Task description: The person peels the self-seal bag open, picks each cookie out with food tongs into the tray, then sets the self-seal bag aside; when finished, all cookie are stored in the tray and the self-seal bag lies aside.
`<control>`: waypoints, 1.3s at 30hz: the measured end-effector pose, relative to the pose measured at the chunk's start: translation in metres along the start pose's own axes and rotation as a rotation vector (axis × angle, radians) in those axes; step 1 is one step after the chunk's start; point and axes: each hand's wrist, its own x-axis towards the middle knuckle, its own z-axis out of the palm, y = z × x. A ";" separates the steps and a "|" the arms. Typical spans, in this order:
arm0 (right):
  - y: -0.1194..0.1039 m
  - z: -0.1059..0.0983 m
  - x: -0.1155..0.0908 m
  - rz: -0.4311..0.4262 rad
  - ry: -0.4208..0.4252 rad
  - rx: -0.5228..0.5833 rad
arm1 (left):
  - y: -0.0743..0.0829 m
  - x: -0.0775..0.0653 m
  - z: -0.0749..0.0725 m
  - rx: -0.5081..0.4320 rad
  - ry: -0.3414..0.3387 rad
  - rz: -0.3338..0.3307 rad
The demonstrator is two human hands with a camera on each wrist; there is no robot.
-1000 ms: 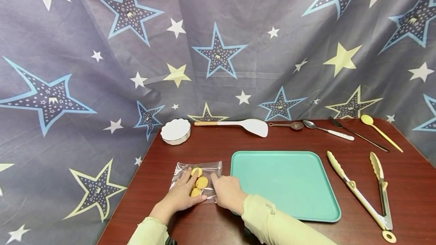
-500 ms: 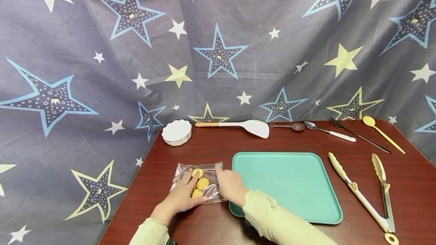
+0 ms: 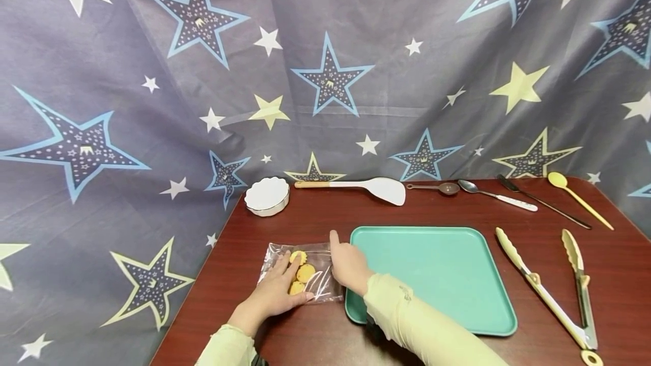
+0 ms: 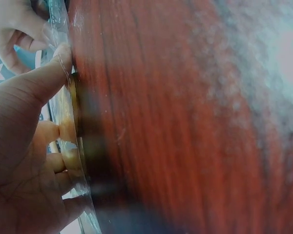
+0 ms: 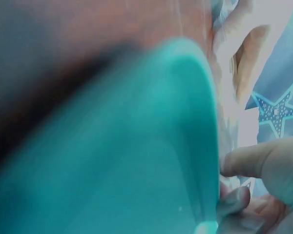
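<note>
A clear plastic bag point(image 3: 323, 258) lies on the table, with three round yellow cookies point(image 3: 306, 273) visible inside, partly covered by fingers. My left hand point(image 3: 277, 291) rests spread over the bag's left side, fingers straight; the left wrist view shows its thumb point(image 4: 49, 78) against the film. At the bag's right edge, my right hand point(image 3: 351, 267) points its index finger forward past the far edge. Its thumb point(image 5: 246, 161) and curled fingers point(image 5: 239, 199) stand close together at the film and seem to pinch it, though the contact is partly hidden.
A turquoise tray point(image 3: 432, 281) lies beside the right hand and under that forearm. Tongs point(image 3: 551, 298) lie right of it. Along the back are a white fluted dish point(image 3: 267, 196), spatula point(image 3: 383, 190), brown spoon point(image 3: 447, 188), metal spoon point(image 3: 498, 196), dark-tipped utensil point(image 3: 544, 202) and yellow spoon point(image 3: 580, 199).
My right hand has moved rightward and slightly away from me along the bag's edge, and the bag's right side is spread farther right. The left hand has stayed on the cookies.
</note>
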 end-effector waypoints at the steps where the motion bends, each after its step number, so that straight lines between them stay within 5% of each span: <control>1: 0.001 -0.001 0.001 -0.002 -0.004 0.008 | 0.000 0.000 0.000 -0.002 -0.001 0.001; 22: 0.007 -0.003 0.016 0.059 -0.122 -0.006 | -0.001 0.001 0.002 0.016 0.008 -0.001; 28: 0.009 -0.006 0.017 0.036 -0.116 0.069 | -0.003 0.000 0.002 0.011 0.021 0.043; 39: 0.009 -0.005 0.015 0.022 -0.010 0.041 | 0.001 0.000 -0.001 0.015 -0.017 -0.009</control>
